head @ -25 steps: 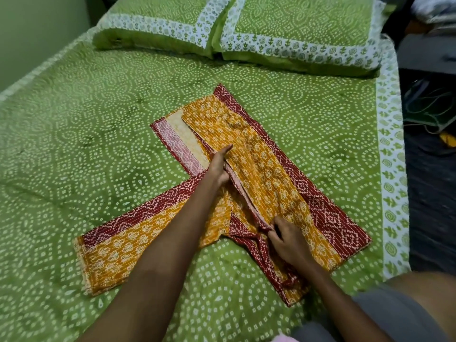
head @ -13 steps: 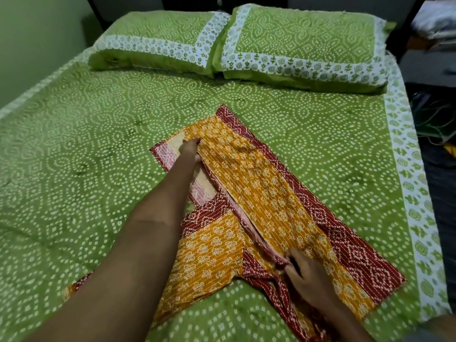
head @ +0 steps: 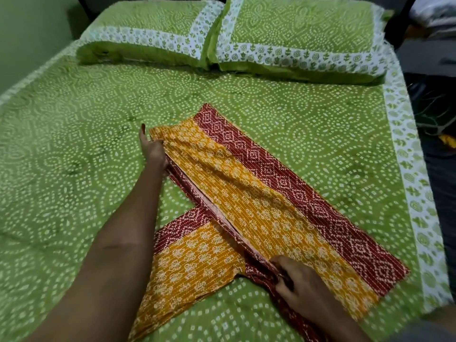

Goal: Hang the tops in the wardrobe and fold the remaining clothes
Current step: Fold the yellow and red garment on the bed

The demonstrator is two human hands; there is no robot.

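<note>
garment (head: 259, 193), yellow-orange print w/ dark red patterned border, lies flat on green dotted bedsheet (head: 74, 156), roughly mid-bed, running diagonally from upper left to lower right. looks like a kurta-type piece, folded lengthwise w/ red border along its right edge; one sleeve (head: 187, 262) sticks out toward lower left, partly under the left forearm.

left hand (head: 153, 150) is at the far upper end of the fold, fingers curled into the cloth edge, gripping it, one finger pointing up over the sheet. right hand (head: 296, 285) is at the near end, fingers bent & pinching the bunched red fabric by the fold line.

two matching green pillows (head: 153, 25) w/ white printed bands sit side by side at the head of the bed, well apart from garment. dark floor w/ some cables at far right, blurry.
</note>
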